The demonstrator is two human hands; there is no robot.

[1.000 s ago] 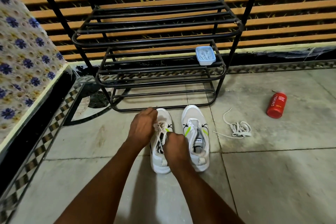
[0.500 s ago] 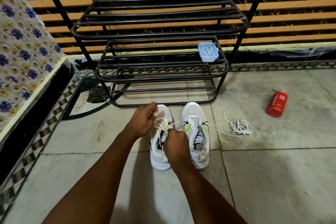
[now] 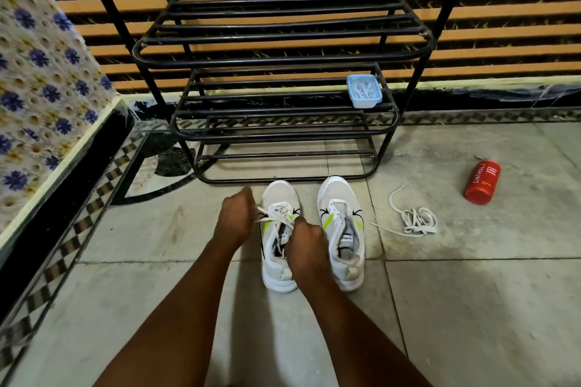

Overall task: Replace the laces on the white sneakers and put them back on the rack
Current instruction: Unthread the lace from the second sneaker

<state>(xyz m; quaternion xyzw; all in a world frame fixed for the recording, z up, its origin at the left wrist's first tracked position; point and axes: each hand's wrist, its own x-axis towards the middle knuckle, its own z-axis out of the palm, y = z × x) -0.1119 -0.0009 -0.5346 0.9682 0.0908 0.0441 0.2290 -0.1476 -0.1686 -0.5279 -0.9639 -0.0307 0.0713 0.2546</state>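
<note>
head view: over the near floor tiles, both hands are held curled above the left white sneaker. its lace is pinched by the left hand just off the shoe's side and gripped by the right hand over the tongue. the right white sneaker is stood just beside it. a loose lace and a red cinthol bottle are seen farther right. beyond, a blue container is set on the black shoe rack.
</note>
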